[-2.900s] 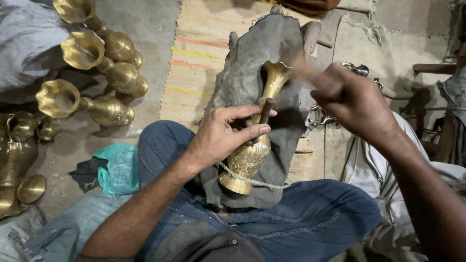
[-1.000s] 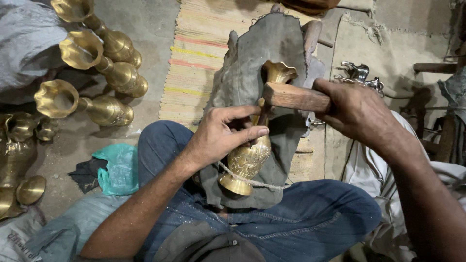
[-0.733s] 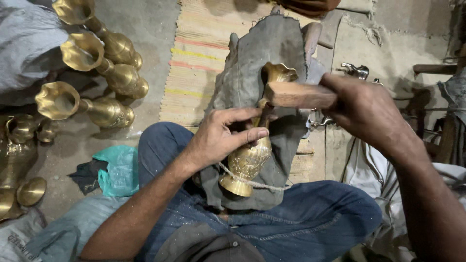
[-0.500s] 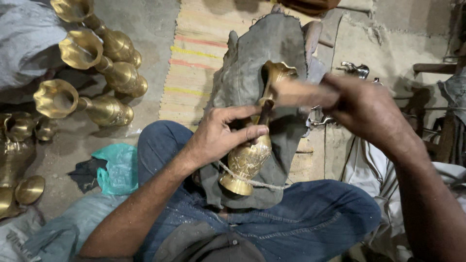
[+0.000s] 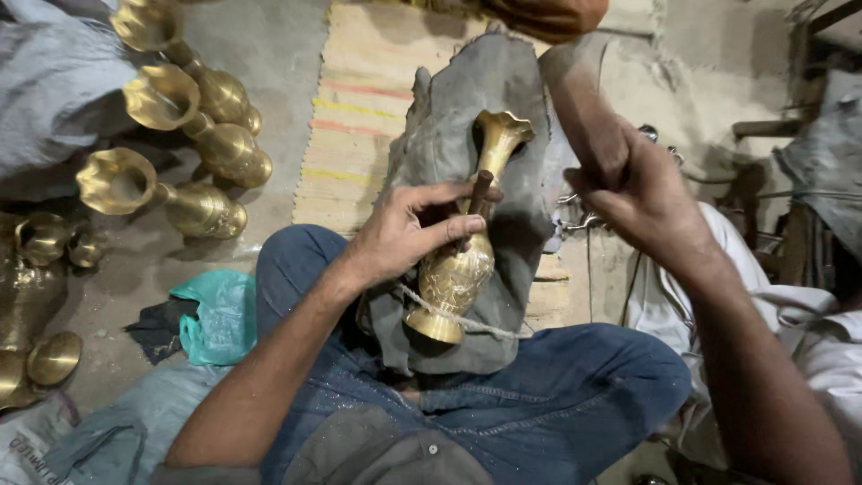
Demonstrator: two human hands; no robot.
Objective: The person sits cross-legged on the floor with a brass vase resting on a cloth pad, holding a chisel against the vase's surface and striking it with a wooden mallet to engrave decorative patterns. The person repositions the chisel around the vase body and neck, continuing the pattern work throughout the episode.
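On grey pad across lap: my left hand (image 5: 404,238) pinching punch (image 5: 476,199) against brass vase (image 5: 460,260), right hand (image 5: 637,184) fisted round raised mallet (image 5: 579,108). Belly looks patterned, neck plain, reckon chasing part done.

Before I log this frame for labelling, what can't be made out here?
Head view only:
- Mallet in the right hand: motion-blurred, its head shape unclear.
- Punch tip: hidden against the brass vase under the left hand.
- Vase's underside: buried in the grey pad.
- Brass pieces at the left edge: cut off.
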